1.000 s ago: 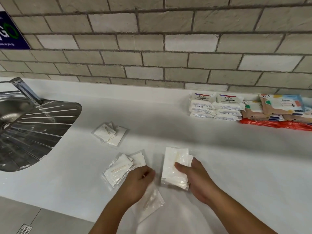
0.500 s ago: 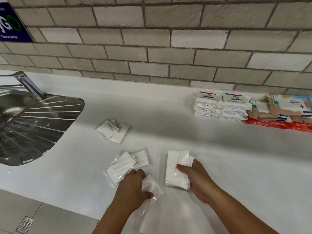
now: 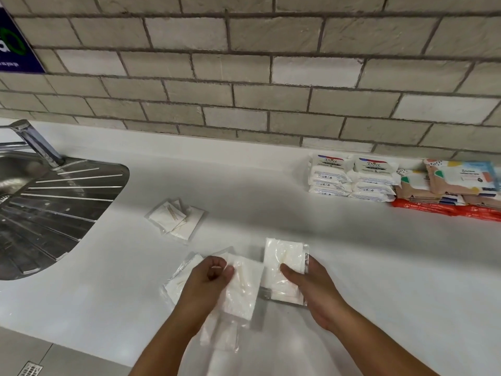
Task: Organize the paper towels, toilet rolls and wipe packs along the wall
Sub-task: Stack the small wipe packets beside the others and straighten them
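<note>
On the white counter (image 3: 379, 267), my right hand (image 3: 311, 289) grips a small stack of clear-wrapped white napkin packets (image 3: 284, 256), thumb on top. My left hand (image 3: 206, 283) pinches another clear napkin packet (image 3: 244, 289) and holds it lifted just left of that stack. More packets (image 3: 179, 278) lie partly hidden under my left hand. A separate loose pile of packets (image 3: 176, 218) lies further back to the left. Against the brick wall (image 3: 244, 90) at the right stand stacked white wipe packs (image 3: 352, 177) and colourful wipe packs (image 3: 458, 180) on red packs (image 3: 439, 210).
A steel sink with drainer (image 3: 54, 207) and tap (image 3: 35, 142) fills the left side. A purple sign (image 3: 13, 50) hangs on the wall at upper left. The counter's front edge runs along the bottom left, with floor tiles and a drain grate (image 3: 29, 370) below.
My left hand has lifted one packet off the counter and carried it up and right, towards the stack. My right hand has kept its grip on the stack.
</note>
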The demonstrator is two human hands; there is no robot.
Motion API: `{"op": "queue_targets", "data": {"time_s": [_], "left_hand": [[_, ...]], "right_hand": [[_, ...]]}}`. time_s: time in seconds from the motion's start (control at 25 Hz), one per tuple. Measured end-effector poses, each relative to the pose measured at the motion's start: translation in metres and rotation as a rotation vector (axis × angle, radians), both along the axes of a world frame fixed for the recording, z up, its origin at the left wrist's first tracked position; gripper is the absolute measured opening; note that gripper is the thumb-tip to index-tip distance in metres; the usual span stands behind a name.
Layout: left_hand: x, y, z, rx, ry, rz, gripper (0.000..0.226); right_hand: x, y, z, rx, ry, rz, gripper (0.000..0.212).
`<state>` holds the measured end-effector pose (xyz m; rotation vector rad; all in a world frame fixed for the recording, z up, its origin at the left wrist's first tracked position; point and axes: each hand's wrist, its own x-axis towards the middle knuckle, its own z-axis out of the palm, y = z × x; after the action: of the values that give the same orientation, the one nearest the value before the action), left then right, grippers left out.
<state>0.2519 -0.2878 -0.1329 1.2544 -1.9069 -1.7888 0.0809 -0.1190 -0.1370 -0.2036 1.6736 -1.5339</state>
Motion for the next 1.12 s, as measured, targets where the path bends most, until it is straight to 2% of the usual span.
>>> {"op": "queue_targets", "data": {"time_s": [0.08,0.12,0.24,0.4,0.56,0.64,0.72,0.88,1.0,1.12], "left_hand": [[-0.016,0.000,0.008,0.165,0.136,0.063,0.013],[-0.026,0.002,0.010,0.164,0.162,0.077,0.013],[-0.062,0.012,0.011,0.008,0.147,0.136,0.013],[-0.107,0.015,0.013,-0.018,0.149,0.162,0.006],[-0.137,0.014,0.012,-0.082,0.110,0.082,0.008],[-0.145,0.014,0.011,-0.094,0.115,0.076,0.011],[-0.149,0.011,0.010,-0.071,0.148,0.051,0.024],[-0.160,-0.005,0.008,-0.091,0.185,-0.134,0.063],[-0.176,-0.016,0.008,-0.202,0.071,-0.218,0.055],[-0.196,-0.029,0.008,-0.240,0.031,-0.174,0.044]], "right_hand": [[-0.004,-0.004,0.002,-0.012,-0.015,-0.010,0.021],[-0.005,-0.007,0.003,-0.035,-0.045,-0.005,0.022],[-0.009,-0.017,0.010,-0.129,-0.152,0.036,0.029],[-0.019,-0.029,0.018,-0.125,-0.245,0.008,0.028],[-0.034,-0.033,0.017,-0.101,-0.358,0.036,0.059],[-0.041,-0.034,0.017,-0.129,-0.330,0.036,0.047],[-0.050,-0.036,0.015,-0.141,-0.249,0.017,0.029],[-0.071,-0.041,0.011,-0.150,-0.191,0.025,0.025],[-0.087,-0.050,0.010,-0.122,-0.172,0.082,0.025],[-0.105,-0.065,0.007,-0.101,-0.161,0.055,0.023]]}}
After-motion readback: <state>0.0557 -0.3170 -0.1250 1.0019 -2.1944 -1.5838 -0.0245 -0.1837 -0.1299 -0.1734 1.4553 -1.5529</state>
